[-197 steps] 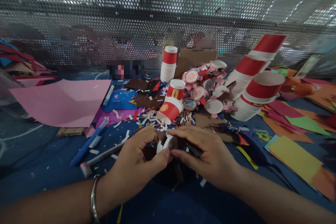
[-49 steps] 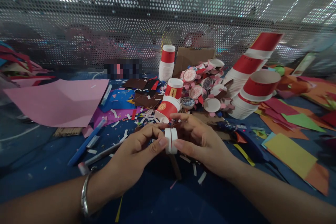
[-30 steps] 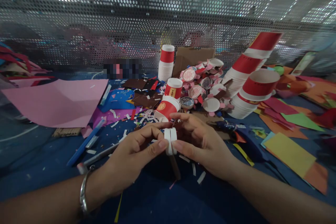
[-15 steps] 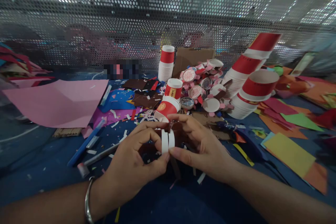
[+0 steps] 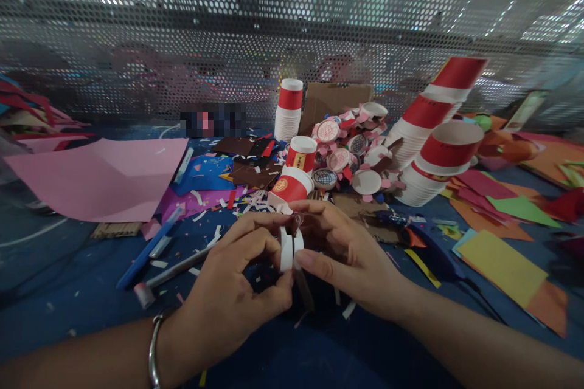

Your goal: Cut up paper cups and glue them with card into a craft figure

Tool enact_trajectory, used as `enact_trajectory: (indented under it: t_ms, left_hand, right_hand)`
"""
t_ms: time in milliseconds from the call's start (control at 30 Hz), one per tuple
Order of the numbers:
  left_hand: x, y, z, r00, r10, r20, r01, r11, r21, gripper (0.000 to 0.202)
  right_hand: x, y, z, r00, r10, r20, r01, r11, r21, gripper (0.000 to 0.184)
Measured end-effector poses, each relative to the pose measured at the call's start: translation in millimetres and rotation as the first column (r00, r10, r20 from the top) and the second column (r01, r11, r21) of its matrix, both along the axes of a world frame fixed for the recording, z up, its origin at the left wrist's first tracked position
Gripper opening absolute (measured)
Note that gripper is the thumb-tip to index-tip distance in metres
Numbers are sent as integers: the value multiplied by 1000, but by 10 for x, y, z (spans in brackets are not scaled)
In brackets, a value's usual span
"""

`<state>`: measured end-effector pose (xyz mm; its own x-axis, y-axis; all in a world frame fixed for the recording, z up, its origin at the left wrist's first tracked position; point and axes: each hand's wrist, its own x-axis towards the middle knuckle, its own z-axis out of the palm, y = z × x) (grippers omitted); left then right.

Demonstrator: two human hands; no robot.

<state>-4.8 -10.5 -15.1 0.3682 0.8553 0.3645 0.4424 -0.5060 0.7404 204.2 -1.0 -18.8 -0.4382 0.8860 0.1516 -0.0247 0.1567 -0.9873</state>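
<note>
My left hand [image 5: 237,292] and my right hand [image 5: 349,258] meet over the blue table, both pinching a pair of small white paper rings [image 5: 288,248] held edge-on between thumbs and fingers. A dark brown paper strip [image 5: 303,289] hangs down below the rings. A silver bangle [image 5: 154,346] circles my left wrist. Just behind my fingers lies a red and white paper cup [image 5: 292,187] on its side, among scattered paper scraps.
Stacks of red and white cups [image 5: 438,140] lean at the right, another stack [image 5: 289,109] stands at the back. A pile of cup-bottom discs [image 5: 351,152], a pink sheet [image 5: 104,176], coloured paper [image 5: 506,255], a blue pen [image 5: 150,249] and a perforated metal screen [image 5: 274,24] surround me.
Earlier my hands pressed a white piece against brown paper low on the table. Since then they lifted the two rings upright, and my left fingers have shifted round them, the rings tilting slightly.
</note>
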Motion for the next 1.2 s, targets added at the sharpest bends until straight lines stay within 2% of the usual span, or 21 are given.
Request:
enact_trajectory:
  t_ms: [367,633,800,1000,1100,1200]
  left_hand:
    - [-16,-16,-4,999,-30,-27,30,1000,-3,13]
    - [11,45,-14,983,5,182,44,963,-266,21]
    - [15,106,-4,954,-13,301,119,934,-337,20]
    - [30,120,-26,895,29,445,201,865,-460,25]
    - [10,135,-67,826,94,556,263,808,-527,29]
    - [2,149,-88,757,157,634,289,790,-541,28]
  right_hand:
    - [-23,4,-2,1000,14,-26,-15,999,-37,55]
    - [-12,20,-30,1000,-13,-15,12,997,-76,44]
    - [4,41,-20,996,-69,60,70,997,-18,27]
    - [21,72,-32,970,-196,142,187,979,76,16]
    - [25,65,-35,948,-278,151,262,957,122,18]
    - [24,37,-40,919,-343,192,303,930,208,21]
